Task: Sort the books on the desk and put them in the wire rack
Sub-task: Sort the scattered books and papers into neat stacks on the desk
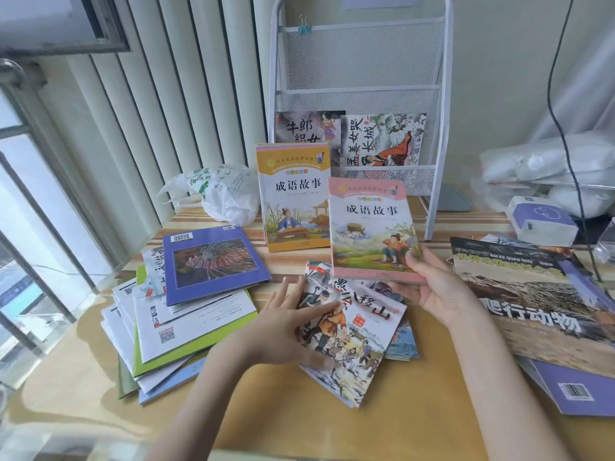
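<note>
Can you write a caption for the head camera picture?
Right hand holds pink-covered storybook before white wire rack.

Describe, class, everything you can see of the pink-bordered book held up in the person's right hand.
The pink-bordered book is a thick paperback with a glossy-looking cover: a pink band on top, a white title panel with four dark characters, and below it a painted scene of a seated figure on grass. It is closed and held nearly upright, cover facing the camera. The right hand grips its lower right corner, thumb on the cover. It hangs above the storybooks on the desk, before the wire rack and beside an orange-bordered book.
</note>
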